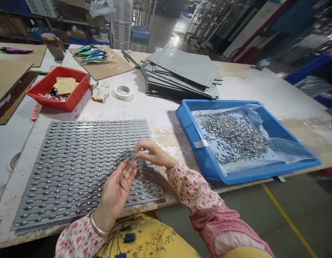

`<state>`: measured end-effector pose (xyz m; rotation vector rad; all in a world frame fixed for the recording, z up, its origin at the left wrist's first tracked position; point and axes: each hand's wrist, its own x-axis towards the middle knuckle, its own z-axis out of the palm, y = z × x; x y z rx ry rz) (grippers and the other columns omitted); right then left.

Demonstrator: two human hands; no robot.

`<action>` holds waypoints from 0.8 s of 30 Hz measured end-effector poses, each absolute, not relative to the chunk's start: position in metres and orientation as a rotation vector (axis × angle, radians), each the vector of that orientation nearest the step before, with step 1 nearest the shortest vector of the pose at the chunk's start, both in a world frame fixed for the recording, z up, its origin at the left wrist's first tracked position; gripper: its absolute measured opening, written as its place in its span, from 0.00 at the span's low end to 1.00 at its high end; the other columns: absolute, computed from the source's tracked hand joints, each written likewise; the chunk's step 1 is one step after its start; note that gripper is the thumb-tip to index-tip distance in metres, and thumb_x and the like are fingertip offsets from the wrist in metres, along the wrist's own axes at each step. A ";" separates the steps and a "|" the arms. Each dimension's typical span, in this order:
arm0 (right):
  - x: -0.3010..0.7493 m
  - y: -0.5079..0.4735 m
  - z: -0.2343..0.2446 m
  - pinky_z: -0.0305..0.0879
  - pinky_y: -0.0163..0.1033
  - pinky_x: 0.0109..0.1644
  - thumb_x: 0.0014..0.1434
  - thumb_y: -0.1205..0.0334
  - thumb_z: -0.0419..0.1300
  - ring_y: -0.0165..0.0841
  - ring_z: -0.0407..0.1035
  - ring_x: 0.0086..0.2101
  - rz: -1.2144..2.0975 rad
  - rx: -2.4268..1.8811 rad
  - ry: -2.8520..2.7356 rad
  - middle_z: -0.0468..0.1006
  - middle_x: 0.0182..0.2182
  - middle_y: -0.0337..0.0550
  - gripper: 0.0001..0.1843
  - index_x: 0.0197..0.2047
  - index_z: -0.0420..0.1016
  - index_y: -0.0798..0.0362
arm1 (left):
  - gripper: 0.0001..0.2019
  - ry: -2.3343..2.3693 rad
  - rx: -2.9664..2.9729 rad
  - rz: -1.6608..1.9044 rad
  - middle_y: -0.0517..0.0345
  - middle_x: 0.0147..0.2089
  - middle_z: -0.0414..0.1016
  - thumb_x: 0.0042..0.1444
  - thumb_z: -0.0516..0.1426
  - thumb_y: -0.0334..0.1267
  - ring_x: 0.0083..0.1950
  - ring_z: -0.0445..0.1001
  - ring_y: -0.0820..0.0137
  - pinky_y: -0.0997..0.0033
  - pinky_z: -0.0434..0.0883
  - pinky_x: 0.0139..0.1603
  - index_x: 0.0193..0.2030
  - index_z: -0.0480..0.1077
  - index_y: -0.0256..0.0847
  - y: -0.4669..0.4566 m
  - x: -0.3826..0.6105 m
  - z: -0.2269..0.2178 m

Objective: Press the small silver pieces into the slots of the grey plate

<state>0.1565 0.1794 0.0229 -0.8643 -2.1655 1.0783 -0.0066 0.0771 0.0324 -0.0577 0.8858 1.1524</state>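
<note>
My left hand (116, 191) is palm up and cupped over the near right part of a grey ridged board (88, 172). A small silver spindle-shaped piece (122, 185) lies in its palm. My right hand (151, 154) is just beyond the left fingertips, thumb and forefinger pinched together above the board's right side. Whatever is between them is too small to make out. Rows of similar silver pieces sit along the board's grooves, closely spaced over the left and middle. Toward the far right, the grooves show fewer pieces.
A blue tray (187, 122) at right holds many loose silver pieces on plastic film. Behind stands a stack of grey boards (182, 68). Farther left are a tape roll (123, 92), a red bin (53, 105), fishing lures (92, 53) and a brown cup (53, 46).
</note>
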 end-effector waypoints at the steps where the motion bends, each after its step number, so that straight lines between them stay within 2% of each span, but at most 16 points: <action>1: 0.164 0.189 0.019 0.61 0.35 0.38 0.58 0.57 0.57 0.30 0.66 0.32 1.046 -1.001 -2.074 0.74 0.29 0.41 0.10 0.31 0.71 0.55 | 0.12 0.953 -0.051 1.131 0.44 0.46 0.75 0.58 0.49 0.28 0.45 0.74 0.69 0.73 0.73 0.43 0.46 0.69 0.32 0.077 -0.008 0.029; 4: 0.187 0.220 0.002 0.60 0.32 0.33 0.55 0.60 0.59 0.28 0.66 0.29 0.922 -1.424 -1.892 0.74 0.27 0.40 0.09 0.29 0.72 0.57 | 0.10 1.034 -0.050 1.065 0.47 0.38 0.76 0.57 0.51 0.26 0.29 0.72 0.77 0.81 0.70 0.25 0.43 0.70 0.32 0.076 -0.010 0.022; 7: 0.202 0.245 -0.013 0.58 0.31 0.29 0.52 0.60 0.60 0.27 0.65 0.25 0.867 -1.678 -1.868 0.74 0.23 0.40 0.09 0.29 0.74 0.58 | 0.08 1.022 -0.058 1.061 0.52 0.32 0.73 0.56 0.51 0.26 0.24 0.68 0.80 0.83 0.65 0.19 0.40 0.70 0.33 0.075 -0.012 0.020; 15: 0.198 0.261 -0.013 0.55 0.29 0.26 0.51 0.63 0.60 0.25 0.63 0.22 0.959 -1.704 -2.028 0.72 0.18 0.36 0.06 0.26 0.75 0.56 | 0.07 1.019 -0.061 1.063 0.55 0.30 0.69 0.55 0.52 0.27 0.24 0.66 0.80 0.82 0.65 0.20 0.38 0.71 0.33 0.077 -0.011 0.017; 20: 0.198 0.267 -0.010 0.55 0.30 0.24 0.49 0.62 0.62 0.25 0.63 0.20 1.008 -1.780 -2.006 0.71 0.16 0.37 0.08 0.23 0.73 0.57 | 0.07 1.007 -0.059 1.056 0.57 0.29 0.69 0.55 0.53 0.26 0.23 0.66 0.80 0.82 0.64 0.19 0.37 0.71 0.33 0.078 -0.010 0.014; 22: 0.199 0.269 -0.011 0.55 0.30 0.23 0.48 0.61 0.62 0.26 0.64 0.20 1.040 -1.795 -1.989 0.72 0.16 0.38 0.09 0.23 0.73 0.58 | 0.07 1.001 -0.068 1.052 0.55 0.31 0.71 0.55 0.53 0.27 0.26 0.68 0.78 0.81 0.67 0.22 0.38 0.71 0.34 0.079 -0.010 0.015; 24: 0.201 0.269 -0.012 0.56 0.30 0.24 0.49 0.61 0.62 0.26 0.64 0.20 1.048 -1.790 -1.977 0.72 0.17 0.38 0.09 0.23 0.73 0.58 | 0.08 0.963 -0.086 1.064 0.52 0.36 0.73 0.56 0.52 0.29 0.33 0.73 0.74 0.78 0.71 0.30 0.40 0.71 0.34 0.080 -0.009 0.019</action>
